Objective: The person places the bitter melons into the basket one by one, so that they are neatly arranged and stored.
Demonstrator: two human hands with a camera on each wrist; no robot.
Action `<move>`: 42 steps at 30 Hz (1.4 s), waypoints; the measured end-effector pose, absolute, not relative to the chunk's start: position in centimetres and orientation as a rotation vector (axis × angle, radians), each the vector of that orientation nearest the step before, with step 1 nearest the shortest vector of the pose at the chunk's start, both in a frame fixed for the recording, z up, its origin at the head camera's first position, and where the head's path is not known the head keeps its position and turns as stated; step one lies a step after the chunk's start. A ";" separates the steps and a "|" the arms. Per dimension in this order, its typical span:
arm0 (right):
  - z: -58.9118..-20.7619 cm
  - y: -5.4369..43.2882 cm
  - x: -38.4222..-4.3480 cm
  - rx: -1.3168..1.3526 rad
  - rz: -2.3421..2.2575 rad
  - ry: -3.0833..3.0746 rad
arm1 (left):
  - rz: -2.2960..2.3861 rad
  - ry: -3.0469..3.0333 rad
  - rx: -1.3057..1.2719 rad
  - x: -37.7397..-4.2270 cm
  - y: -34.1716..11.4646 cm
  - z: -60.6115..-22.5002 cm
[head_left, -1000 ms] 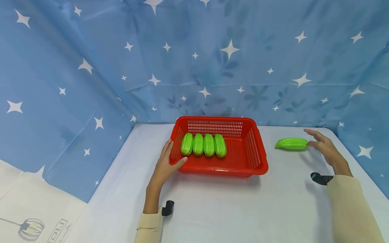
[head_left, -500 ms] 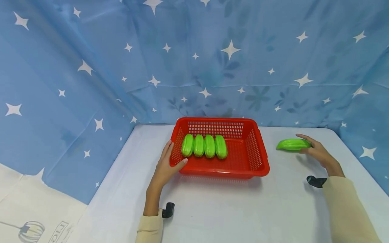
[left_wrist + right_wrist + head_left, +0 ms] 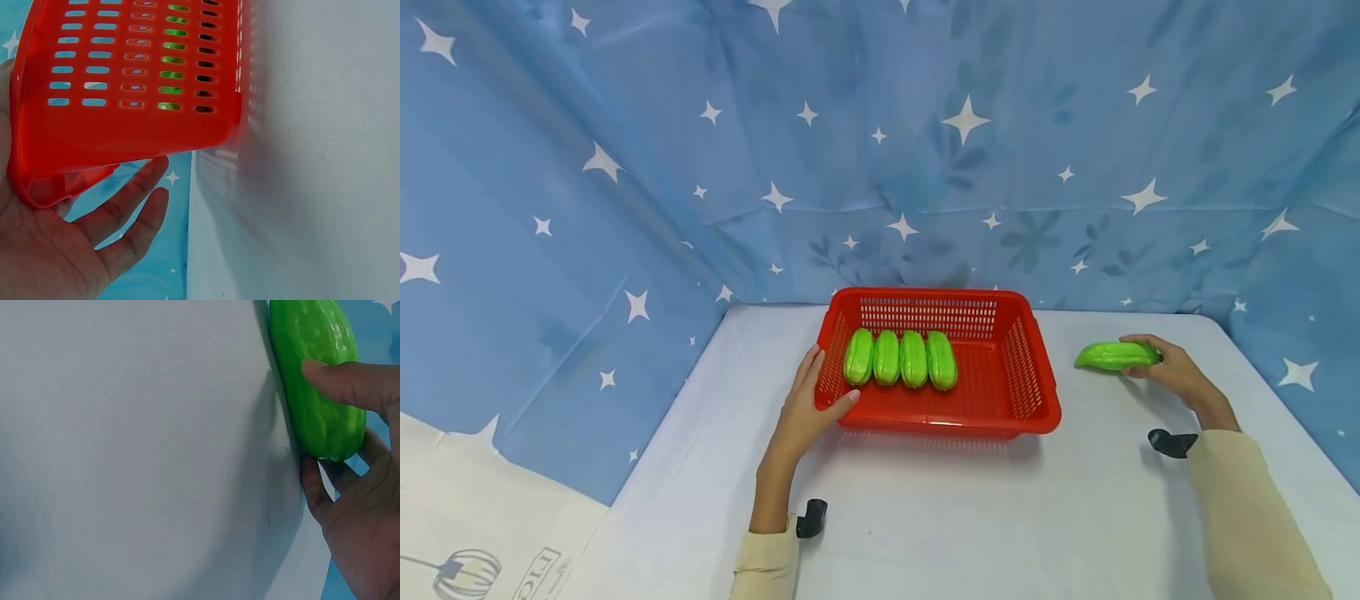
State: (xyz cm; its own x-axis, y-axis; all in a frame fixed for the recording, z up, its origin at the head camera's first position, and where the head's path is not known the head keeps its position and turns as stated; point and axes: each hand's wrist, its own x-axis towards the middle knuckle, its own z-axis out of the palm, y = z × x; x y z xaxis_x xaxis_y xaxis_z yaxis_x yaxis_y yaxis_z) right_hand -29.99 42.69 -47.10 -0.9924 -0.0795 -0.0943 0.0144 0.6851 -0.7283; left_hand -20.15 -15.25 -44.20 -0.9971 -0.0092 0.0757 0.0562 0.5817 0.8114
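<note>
A glossy green bitter melon (image 3: 1112, 356) with lengthwise ridges lies on the white table, pointed end to the left. My right hand (image 3: 1176, 371) grips its right end, thumb (image 3: 350, 384) across one side and the forefinger on the far side, mostly hidden. Lower fingers sit at the melon's blunt end in the right wrist view. At the left, my left hand (image 3: 801, 417) rests on the corner of a red plastic basket (image 3: 925, 419), thumb over the near rim, other fingers fairly straight along the outside. Several bitter melons (image 3: 900, 360) lie side by side in the basket's left half.
The white table (image 3: 970, 525) reaches back to a blue star-patterned curtain (image 3: 880, 167), which also hangs along both sides. Cream printed cloth (image 3: 482, 517) shows at lower left. Black wrist cameras (image 3: 1172, 443) jut from both cuffs.
My right hand has moved left onto the single bitter melon, and its fingers and thumb have closed around the end. My left hand has stayed at the basket corner.
</note>
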 end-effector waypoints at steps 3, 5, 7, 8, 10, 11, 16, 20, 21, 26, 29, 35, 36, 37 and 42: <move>-47.2 42.7 -29.9 -0.037 -1.180 2.787 | -1.404 -2.733 -0.038 -20.1 -15.2 -44.2; -47.2 42.7 -29.8 -0.024 -1.162 2.809 | -1.399 -2.735 -0.037 -20.1 -15.2 -44.1; -47.2 42.6 -29.7 -0.013 -1.158 2.830 | -1.395 -2.734 -0.037 -20.1 -15.2 -44.1; -47.2 42.6 -29.6 -0.006 -1.154 2.843 | -1.393 -2.734 -0.039 -20.1 -15.2 -44.1; -47.2 42.5 -29.5 0.008 -1.145 2.867 | -1.394 -2.734 -0.042 -20.0 -15.2 -44.0; -47.1 42.5 -29.5 0.015 -1.143 2.875 | -1.395 -2.733 -0.044 -20.0 -15.2 -44.0; -47.0 42.6 -29.4 0.071 -1.138 2.883 | -1.396 -2.726 -0.054 -19.9 -15.2 -44.1; -47.3 42.7 -29.2 0.105 -1.158 2.877 | -1.395 -2.726 -0.045 -19.7 -15.1 -44.4; -47.3 42.7 -29.1 0.111 -1.170 2.876 | -1.393 -2.729 -0.040 -19.8 -15.2 -44.4; -47.5 42.7 -29.0 0.133 -1.245 2.882 | -1.380 -2.735 -0.039 -19.8 -15.2 -44.3; -47.5 42.7 -28.8 0.154 -1.284 2.899 | -1.376 -2.733 -0.045 -19.8 -15.2 -44.3; -47.6 42.8 -28.7 0.217 -1.344 2.914 | -1.375 -2.721 -0.042 -19.8 -15.1 -44.4; -47.7 42.9 -28.6 0.230 -1.346 2.916 | -1.375 -2.719 -0.047 -19.8 -15.1 -44.4; -47.7 42.8 -28.6 0.239 -1.353 2.914 | -1.376 -2.717 -0.043 -19.8 -15.1 -44.4; -47.6 43.0 -28.6 0.280 -1.377 2.905 | -1.374 -2.711 -0.054 -19.7 -15.2 -44.4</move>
